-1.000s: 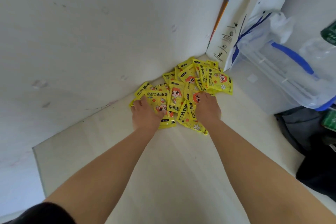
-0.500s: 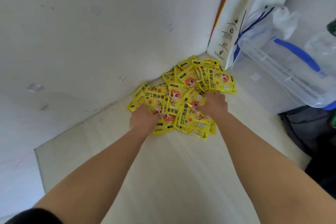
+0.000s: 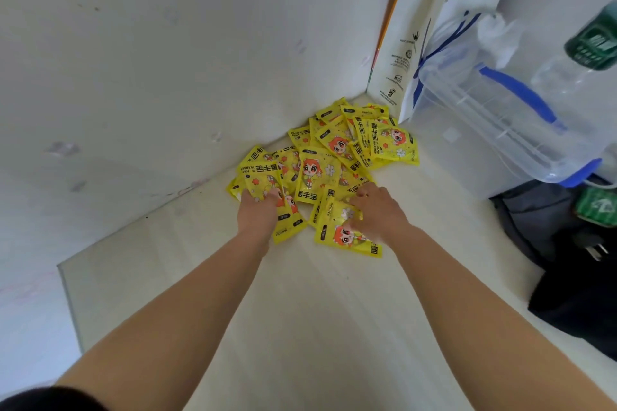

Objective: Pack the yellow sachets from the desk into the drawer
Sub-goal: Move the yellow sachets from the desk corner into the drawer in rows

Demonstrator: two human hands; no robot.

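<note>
**Both hands in the sachet pile**

Yellow sachets [image 3: 320,173] lie heaped on the table [image 3: 300,310] in the wall corner. Left hand [image 3: 258,210] clutches several at the pile's left edge; right hand [image 3: 379,210] grips a near one. Paper bag [image 3: 420,27] and clear box [image 3: 494,123] stand just right.

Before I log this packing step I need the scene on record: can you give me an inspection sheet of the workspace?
Surface: pale desk, set into a wall corner.
Job's things: yellow sachets heaped in the corner; no drawer in view.
Clutter: white paper bag, clear plastic box with blue handle, clear bottle with green label, dark bag.
Hands: left hand and right hand both pressed on sachets at the heap's near edge; grip unclear.
Cables: nothing seen.
Surroundings: white scuffed wall.
</note>
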